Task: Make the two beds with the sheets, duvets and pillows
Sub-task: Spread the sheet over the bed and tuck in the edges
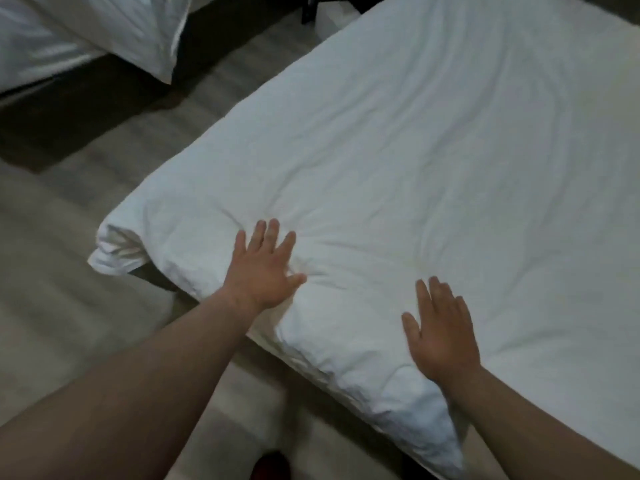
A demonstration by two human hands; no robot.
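Observation:
A white duvet (433, 161) lies spread over the near bed and fills the right and middle of the head view. Its near left corner (117, 244) is folded and hangs past the bed's edge. My left hand (265, 268) lies flat with spread fingers on the duvet near that corner. My right hand (441, 327) lies flat on the duvet close to the near edge, fingers straight. Neither hand holds anything. The second bed's white bedding (104, 26) hangs down at the top left.
Pale wood-look floor (69, 306) runs between the two beds, with a dark strip (104, 109) under the far bed. A dark furniture leg (310, 8) stands at the top middle. Something dark red (273, 465) shows at the bottom edge.

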